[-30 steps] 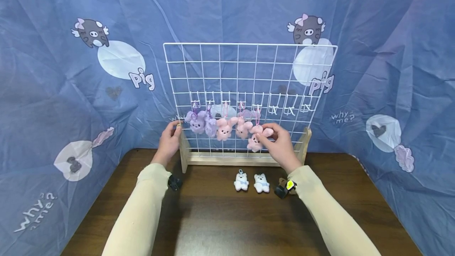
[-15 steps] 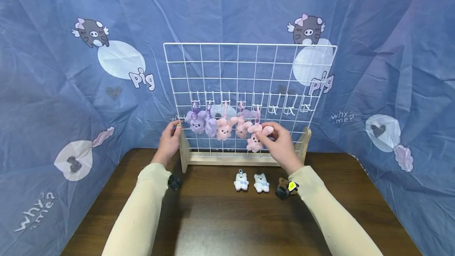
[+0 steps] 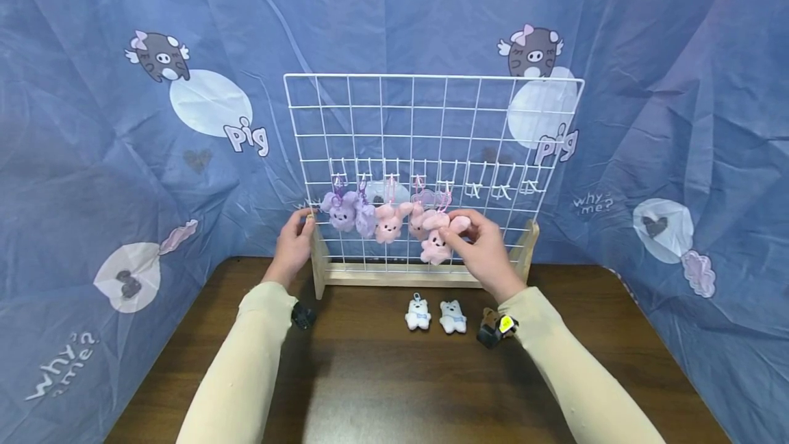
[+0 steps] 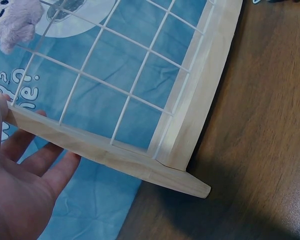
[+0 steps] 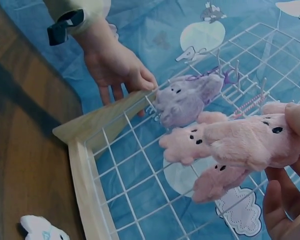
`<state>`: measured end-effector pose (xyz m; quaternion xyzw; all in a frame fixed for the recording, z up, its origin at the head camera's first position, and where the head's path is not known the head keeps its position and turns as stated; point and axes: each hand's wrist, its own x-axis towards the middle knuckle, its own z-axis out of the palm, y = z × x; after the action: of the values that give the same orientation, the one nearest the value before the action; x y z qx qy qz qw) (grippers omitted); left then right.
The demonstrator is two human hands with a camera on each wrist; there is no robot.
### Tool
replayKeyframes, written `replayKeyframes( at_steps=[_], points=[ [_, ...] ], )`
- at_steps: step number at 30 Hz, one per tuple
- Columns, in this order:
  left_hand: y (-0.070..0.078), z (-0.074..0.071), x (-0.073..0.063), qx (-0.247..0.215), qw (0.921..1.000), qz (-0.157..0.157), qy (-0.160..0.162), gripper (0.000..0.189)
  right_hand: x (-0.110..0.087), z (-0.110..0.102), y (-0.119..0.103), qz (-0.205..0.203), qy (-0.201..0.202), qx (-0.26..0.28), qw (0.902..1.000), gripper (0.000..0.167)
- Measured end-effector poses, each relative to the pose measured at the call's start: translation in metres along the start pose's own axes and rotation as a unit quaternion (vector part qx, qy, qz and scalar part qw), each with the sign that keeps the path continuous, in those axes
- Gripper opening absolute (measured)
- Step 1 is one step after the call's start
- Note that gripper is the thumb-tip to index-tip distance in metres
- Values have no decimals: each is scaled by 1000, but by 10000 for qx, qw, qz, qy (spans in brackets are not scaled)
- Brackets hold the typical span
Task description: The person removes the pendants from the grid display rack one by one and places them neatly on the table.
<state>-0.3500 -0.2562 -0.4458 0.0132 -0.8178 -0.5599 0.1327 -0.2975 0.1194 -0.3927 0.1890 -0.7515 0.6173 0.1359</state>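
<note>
My right hand [image 3: 483, 249] pinches a pink bunny plush keychain [image 3: 435, 247] between thumb and fingers. Its pink strap runs up to a hook on the white wire grid rack [image 3: 431, 76]. In the right wrist view this bunny [image 5: 250, 142] tilts sideways, overlapping the other pink bunnies. My left hand [image 3: 292, 247] grips the rack's left wooden post [image 3: 318, 259], thumb on the near side and fingers behind, as the left wrist view shows. To the held bunny's left hang two more pink bunnies [image 3: 390, 223] and two purple bunnies [image 3: 341, 214].
Three bare white hooks [image 3: 502, 192] sit at the grid's right. Two white bear plushes [image 3: 418, 314] lie on the brown table [image 3: 370, 382] before the rack. A brown plush [image 3: 490, 315] lies partly hidden by the right wrist's camera. Blue printed cloth [image 3: 431, 5] surrounds the table.
The pink bunny in my right hand has shifted slightly left, its strap now slanting and its body covering more of the neighbouring pink bunny. My left hand stays on the post.
</note>
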Motion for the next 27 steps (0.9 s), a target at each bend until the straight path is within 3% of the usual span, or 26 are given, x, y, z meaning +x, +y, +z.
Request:
replayKeyframes(
  at_steps=[19,27],
  points=[
    [-1,0,1,-43,10000,7,-19,36,-8,20,3,172,-443,216,9986,25],
    [-1,0,1,-55,10000,13,43,35,-11,34,6,41,-598,185,9980,24]
  ],
)
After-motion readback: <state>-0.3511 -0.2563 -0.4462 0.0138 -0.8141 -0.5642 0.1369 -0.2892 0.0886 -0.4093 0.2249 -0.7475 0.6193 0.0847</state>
